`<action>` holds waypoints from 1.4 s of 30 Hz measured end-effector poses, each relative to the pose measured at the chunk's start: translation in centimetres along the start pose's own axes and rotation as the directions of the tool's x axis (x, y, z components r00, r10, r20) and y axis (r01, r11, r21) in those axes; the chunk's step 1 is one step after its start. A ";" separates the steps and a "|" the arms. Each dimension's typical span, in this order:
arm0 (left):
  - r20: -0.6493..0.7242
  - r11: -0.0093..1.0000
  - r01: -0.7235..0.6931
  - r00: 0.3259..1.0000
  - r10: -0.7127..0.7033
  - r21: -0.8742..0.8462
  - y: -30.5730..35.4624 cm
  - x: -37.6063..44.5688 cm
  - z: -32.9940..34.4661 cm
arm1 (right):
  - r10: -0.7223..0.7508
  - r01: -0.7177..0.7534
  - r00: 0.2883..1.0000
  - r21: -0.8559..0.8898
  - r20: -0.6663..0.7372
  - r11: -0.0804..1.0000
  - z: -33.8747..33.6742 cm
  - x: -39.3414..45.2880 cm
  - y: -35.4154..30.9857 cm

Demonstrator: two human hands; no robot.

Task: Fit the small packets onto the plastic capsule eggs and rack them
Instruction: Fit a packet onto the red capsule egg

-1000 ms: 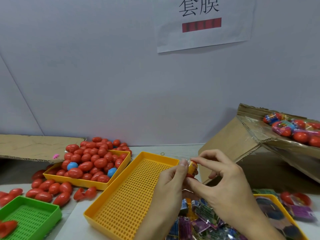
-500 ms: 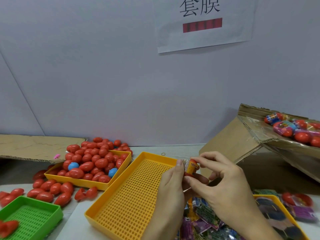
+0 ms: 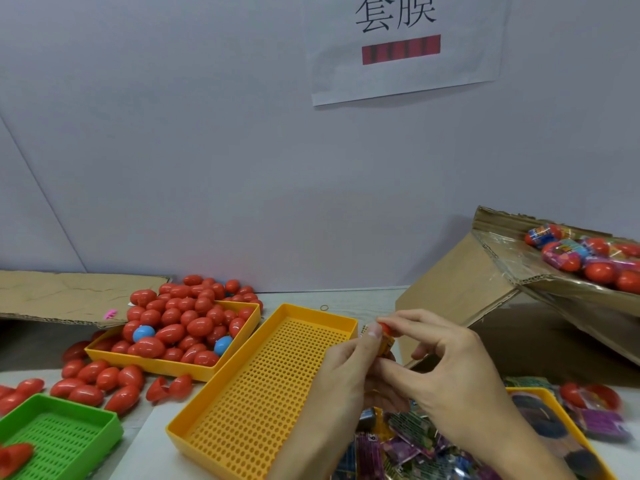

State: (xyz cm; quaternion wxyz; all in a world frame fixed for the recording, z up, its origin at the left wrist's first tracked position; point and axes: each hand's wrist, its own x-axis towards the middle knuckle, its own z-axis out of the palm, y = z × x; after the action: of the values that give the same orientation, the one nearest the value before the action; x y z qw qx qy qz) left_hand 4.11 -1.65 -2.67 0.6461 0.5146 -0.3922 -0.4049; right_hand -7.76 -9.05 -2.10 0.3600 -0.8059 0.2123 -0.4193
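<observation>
Between both hands I hold a red capsule egg (image 3: 385, 329) with an orange packet (image 3: 386, 345) round its lower part. My left hand (image 3: 346, 368) grips it from the left, thumb up against the packet. My right hand (image 3: 446, 372) pinches the egg's top with thumb and forefinger. Directly left of the hands lies an empty perforated yellow tray (image 3: 263, 386). A heap of loose purple and dark packets (image 3: 412, 441) lies under my wrists.
A yellow tray (image 3: 239, 327) heaped with red and a few blue eggs sits at the left, more red eggs (image 3: 97, 379) spilled before it. A green tray (image 3: 59, 434) is at bottom left. A tilted cardboard box (image 3: 485, 289) holds wrapped eggs (image 3: 588, 258) at right.
The egg's red top now shows above the packet, with my right fingertips on it. Both hands stay in about the same spot over the tray's right edge.
</observation>
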 end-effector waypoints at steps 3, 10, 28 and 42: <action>0.020 1.000 0.007 1.000 -0.008 0.017 0.0 0.0 -0.2 | 0.007 -0.008 0.999 0.017 0.031 1.000 -0.1 0.0 0.2; -0.042 1.000 0.008 0.999 -0.009 -0.027 -0.2 0.2 -0.3 | 0.010 -0.010 0.995 -0.002 0.102 1.000 0.0 0.1 0.4; -0.038 0.994 0.083 0.996 -0.086 -0.064 -0.5 0.5 -0.9 | 0.044 -0.032 0.986 -0.076 0.163 0.997 0.2 0.0 0.5; -0.062 0.957 0.113 0.989 -0.134 -0.267 0.2 0.2 -0.7 | 0.136 -0.141 0.985 0.040 0.107 0.989 0.2 0.0 0.4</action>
State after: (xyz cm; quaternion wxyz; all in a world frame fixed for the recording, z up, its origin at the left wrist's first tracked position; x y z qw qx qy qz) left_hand 4.84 -1.59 -2.62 0.6971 0.4634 -0.2761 -0.4722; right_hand -7.65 -9.22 -2.48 0.4179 -0.8012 0.2389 -0.3555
